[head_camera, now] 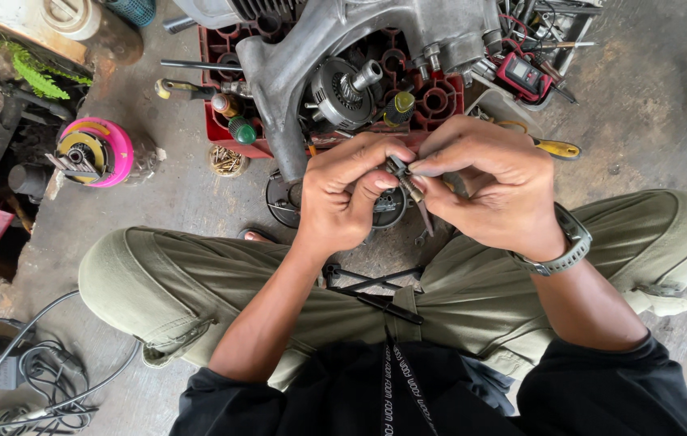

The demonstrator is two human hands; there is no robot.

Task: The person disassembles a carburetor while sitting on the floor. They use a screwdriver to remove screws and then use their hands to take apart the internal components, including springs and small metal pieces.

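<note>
My left hand [347, 198] and my right hand [485, 186] meet in the middle of the view, both pinching one small grey metal part [404, 179] between the fingertips. A thin dark end of the part pokes down below my fingers. My right wrist wears a grey watch [568, 246]. Just beyond my hands lies a grey metal engine casing [343, 56] on a red plastic crate [226, 133], with a round clutch-like assembly [342, 89] showing in its opening. I squat with olive trousers on both knees.
A round dark cover [287, 198] lies on the concrete under my hands. A pink-rimmed spool [97, 152] sits at left, a yellow-handled tool [555, 148] and a red meter [523, 74] at upper right. Black cables [52, 371] coil at lower left. Black-handled pliers [376, 291] lie between my legs.
</note>
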